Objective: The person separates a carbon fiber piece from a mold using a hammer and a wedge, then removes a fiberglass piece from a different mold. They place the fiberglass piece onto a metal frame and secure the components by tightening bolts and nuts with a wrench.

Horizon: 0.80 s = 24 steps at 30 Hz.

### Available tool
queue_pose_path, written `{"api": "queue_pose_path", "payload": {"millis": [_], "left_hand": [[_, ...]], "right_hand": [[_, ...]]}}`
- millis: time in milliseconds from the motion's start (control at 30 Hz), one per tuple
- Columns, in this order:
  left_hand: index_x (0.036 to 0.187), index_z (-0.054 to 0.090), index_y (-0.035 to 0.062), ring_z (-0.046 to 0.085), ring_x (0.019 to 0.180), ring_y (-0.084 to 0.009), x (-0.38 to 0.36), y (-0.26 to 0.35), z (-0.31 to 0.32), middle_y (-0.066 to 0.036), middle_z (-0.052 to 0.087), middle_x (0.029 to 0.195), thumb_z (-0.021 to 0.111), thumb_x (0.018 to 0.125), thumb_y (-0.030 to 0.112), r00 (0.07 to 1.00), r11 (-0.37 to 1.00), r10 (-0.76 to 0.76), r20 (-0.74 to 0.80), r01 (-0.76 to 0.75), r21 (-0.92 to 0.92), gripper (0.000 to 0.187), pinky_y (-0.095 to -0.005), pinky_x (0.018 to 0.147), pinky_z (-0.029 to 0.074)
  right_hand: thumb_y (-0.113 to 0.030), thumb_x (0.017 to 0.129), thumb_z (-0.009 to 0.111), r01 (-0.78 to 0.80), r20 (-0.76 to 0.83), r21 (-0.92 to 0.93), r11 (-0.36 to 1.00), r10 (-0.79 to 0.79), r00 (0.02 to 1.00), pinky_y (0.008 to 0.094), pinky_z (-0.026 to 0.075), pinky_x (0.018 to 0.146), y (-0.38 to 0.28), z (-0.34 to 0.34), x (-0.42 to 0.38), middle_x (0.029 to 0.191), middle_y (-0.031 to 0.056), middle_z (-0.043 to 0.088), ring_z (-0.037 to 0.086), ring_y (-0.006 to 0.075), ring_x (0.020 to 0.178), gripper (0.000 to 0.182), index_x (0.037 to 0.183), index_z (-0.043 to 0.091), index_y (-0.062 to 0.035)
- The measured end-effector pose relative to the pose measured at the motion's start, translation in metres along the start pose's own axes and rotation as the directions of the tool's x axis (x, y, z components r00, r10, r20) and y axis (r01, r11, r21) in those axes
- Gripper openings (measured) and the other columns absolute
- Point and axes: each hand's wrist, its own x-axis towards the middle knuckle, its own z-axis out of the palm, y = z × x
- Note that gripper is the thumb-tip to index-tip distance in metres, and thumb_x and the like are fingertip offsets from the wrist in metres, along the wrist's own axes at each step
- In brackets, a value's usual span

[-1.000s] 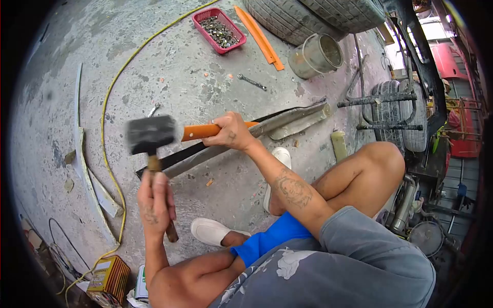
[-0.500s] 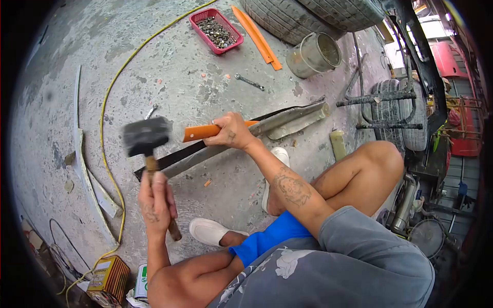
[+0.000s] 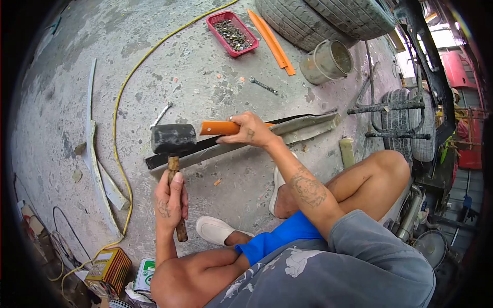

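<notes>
My left hand (image 3: 170,201) is closed round the wooden handle of a rubber mallet (image 3: 173,138). Its thick black head hangs above the left end of a long grey trim piece (image 3: 205,154) with a black edge, lying slantwise on the floor. My right hand (image 3: 250,130) grips a flat orange strip (image 3: 219,128) with a hole near its end. That strip lies along the long piece, its far end showing just past my hand. Whether my right fingers also hold the long piece cannot be made out. A wrench (image 3: 161,115) lies behind the mallet head.
Beyond are a red basket (image 3: 253,45) of small metal fasteners, another orange strip (image 3: 272,43), a second wrench (image 3: 263,86), a bucket (image 3: 318,64) and tyres (image 3: 308,23). A yellow hose (image 3: 117,110) and bent strips (image 3: 95,154) lie left. Cans (image 3: 109,271) stand at lower left.
The mallet head, blurred before, now looks sharper and sits nearer the orange strip's end. The whole scene has shifted slightly right and down in view. Both hands keep their holds.
</notes>
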Motion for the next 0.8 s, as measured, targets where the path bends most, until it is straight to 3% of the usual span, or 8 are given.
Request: {"api": "queue_pose_path", "payload": {"millis": [67,133,267,433,667,733,767,800], "left_hand": [[0.091,0.051,0.0029,0.043,0.038,-0.0115,-0.009,-0.017,-0.015,-0.003,0.050,0.056,0.049,0.100,0.024,0.998,0.998,-0.063,-0.025,0.063,0.009,0.024,-0.0251,0.037,0.037],[0.098,0.055,-0.0001,0.051,0.053,-0.0130,-0.021,-0.051,-0.034,-0.005,0.057,0.065,0.054,0.097,0.016,0.918,0.890,0.288,-0.274,-0.151,0.430,0.016,-0.0260,0.051,0.042],[0.100,0.055,-0.0016,0.051,0.065,-0.0136,-0.037,-0.095,-0.071,-0.008,0.058,0.076,0.058,0.093,0.010,0.711,0.928,0.227,-0.666,0.051,0.370,0.014,-0.0296,0.060,0.042],[0.101,0.055,0.0024,0.052,0.072,-0.0249,-0.023,-0.145,-0.089,-0.014,0.054,0.079,0.054,0.098,0.019,0.699,0.798,0.285,-0.656,0.206,0.566,0.016,-0.0355,0.072,0.046],[0.117,0.055,0.0081,0.058,0.097,-0.0211,0.006,-0.162,-0.082,-0.015,0.051,0.116,0.049,0.100,0.030,0.594,0.570,0.582,-0.555,0.189,0.800,0.028,-0.0328,0.084,0.047],[0.114,0.054,-0.0023,0.061,0.092,-0.0238,0.028,-0.146,-0.078,-0.017,0.054,0.113,0.056,0.098,0.023,0.684,0.857,0.354,-0.638,0.036,0.514,0.030,-0.0323,0.078,0.050],[0.114,0.054,-0.0023,0.061,0.092,-0.0238,0.036,-0.145,-0.081,-0.017,0.054,0.113,0.056,0.098,0.023,0.679,0.857,0.353,-0.644,0.041,0.513,0.030,-0.0323,0.078,0.050],[0.113,0.055,-0.0041,0.063,0.090,-0.0245,0.043,-0.145,-0.084,-0.017,0.058,0.109,0.055,0.098,0.027,0.844,0.999,0.030,-0.535,-0.018,0.027,0.034,-0.0325,0.077,0.052]], "right_hand": [[-0.048,0.067,0.081,-0.076,0.203,0.039,0.996,0.067,0.977,0.0410,0.048,0.060,-0.003,-0.017,0.001,0.066,0.0184,0.061,0.060,0.0352,0.062,0.051,0.073,0.063,-0.0005],[-0.040,0.072,0.080,-0.039,0.211,0.045,0.998,0.028,0.977,0.0419,0.048,0.060,-0.010,-0.033,-0.002,0.063,0.0190,0.059,0.059,0.0357,0.059,0.045,0.079,0.062,0.0000],[-0.021,0.082,0.071,0.015,0.217,0.029,0.999,-0.021,0.976,0.0409,0.048,0.070,-0.022,-0.040,-0.024,0.080,0.0175,0.061,0.061,0.0337,0.076,0.028,0.095,0.058,-0.0009],[0.005,0.080,0.055,0.133,0.147,0.042,0.990,-0.137,0.980,0.0414,0.046,0.087,-0.016,-0.010,-0.051,0.100,0.0171,0.058,0.056,0.0351,0.096,0.024,0.104,0.052,0.0018],[0.002,0.078,0.058,0.042,0.241,0.057,0.997,-0.055,0.969,0.0421,0.045,0.087,-0.027,0.011,-0.067,0.101,0.0173,0.057,0.054,0.0358,0.099,0.027,0.104,0.053,0.0019],[0.000,0.078,0.059,0.059,0.254,0.053,0.997,-0.071,0.965,0.0424,0.045,0.087,-0.027,0.015,-0.073,0.102,0.0179,0.056,0.054,0.0363,0.099,0.028,0.105,0.053,0.0025],[-0.001,0.079,0.060,0.068,0.272,0.067,0.995,-0.084,0.959,0.0428,0.045,0.088,-0.028,0.017,-0.078,0.103,0.0182,0.056,0.054,0.0367,0.100,0.029,0.106,0.053,0.0029],[-0.002,0.079,0.060,0.076,0.289,0.081,0.994,-0.096,0.952,0.0431,0.045,0.089,-0.027,0.019,-0.082,0.104,0.0185,0.056,0.054,0.0372,0.101,0.030,0.108,0.053,0.0033]]}}
